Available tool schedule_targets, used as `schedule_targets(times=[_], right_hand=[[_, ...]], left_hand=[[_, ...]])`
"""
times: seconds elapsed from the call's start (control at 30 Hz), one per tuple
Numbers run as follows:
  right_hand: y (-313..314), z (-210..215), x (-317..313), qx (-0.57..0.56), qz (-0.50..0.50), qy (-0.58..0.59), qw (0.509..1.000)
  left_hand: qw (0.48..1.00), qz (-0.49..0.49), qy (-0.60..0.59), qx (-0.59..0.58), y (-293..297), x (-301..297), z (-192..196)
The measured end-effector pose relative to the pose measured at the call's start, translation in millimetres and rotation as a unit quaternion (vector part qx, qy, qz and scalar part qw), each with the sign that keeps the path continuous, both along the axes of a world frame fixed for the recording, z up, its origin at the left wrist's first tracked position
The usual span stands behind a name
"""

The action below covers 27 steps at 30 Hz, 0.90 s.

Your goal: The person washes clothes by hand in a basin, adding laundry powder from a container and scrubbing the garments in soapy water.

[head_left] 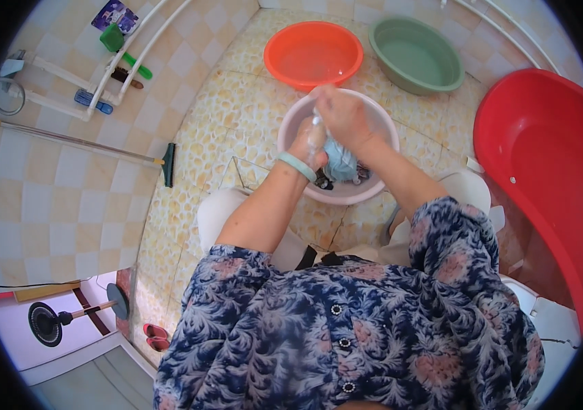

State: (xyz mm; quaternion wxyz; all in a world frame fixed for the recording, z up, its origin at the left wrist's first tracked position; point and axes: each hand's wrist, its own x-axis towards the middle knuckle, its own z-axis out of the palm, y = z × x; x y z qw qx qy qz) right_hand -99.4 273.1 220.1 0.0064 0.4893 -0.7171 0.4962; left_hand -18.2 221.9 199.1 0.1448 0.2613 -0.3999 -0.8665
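Observation:
A pale pink basin (390, 130) stands on the floor in front of me, with my two hands over it. From between them a wet light blue cloth (341, 164) hangs into the basin. My left hand (308, 141) is closed on the cloth, with white suds on the fingers and a pale green bangle (297, 166) round the wrist. Somewhat smeared by motion, my right hand (347, 119) grips the cloth from above, close against the left. Darker patterned fabric (361, 173) lies in the basin, partly hidden under the cloth.
An orange basin (313, 51) and a green basin (416, 58) stand beyond. To the right is a large red tub (537, 137). On the left wall are pipes, brushes (93, 101) and a long-handled squeegee (168, 164). A fan (47, 324) and red slippers (157, 337) are lower left.

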Motion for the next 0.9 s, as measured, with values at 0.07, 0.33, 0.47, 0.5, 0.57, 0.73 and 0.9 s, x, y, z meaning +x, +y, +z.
schedule_targets(times=[0.07, 0.33, 0.47, 0.5, 0.57, 0.73, 0.9], right_hand=[[-1, 11, 40, -0.056, 0.081, 0.060, 0.993], [-10, -7, 4, -0.056, -0.001, -0.027, 0.998], [1, 11, 34, -0.116, 0.101, 0.121, 0.981], [-2, 11, 26, -0.107, 0.085, 0.080, 0.987], [-4, 5, -3, -0.080, 0.046, -0.001, 0.996], [-5, 3, -48, -0.022, -0.025, -0.122, 0.992], [5, 33, -52, 0.077, 0.097, -0.435, 0.892]], left_hand=[[0.997, 0.004, 0.047, -0.069, -36, 9, -46], [0.999, -0.004, 0.005, 0.038, -4, 8, -17], [0.987, 0.000, 0.131, 0.088, -24, 8, -45], [0.978, 0.013, 0.190, 0.086, -25, 8, -50], [0.997, 0.020, -0.055, 0.052, -11, 9, -21], [0.997, -0.059, 0.050, 0.010, 4, 10, 28], [0.995, -0.069, 0.025, 0.069, -16, 17, 23]])
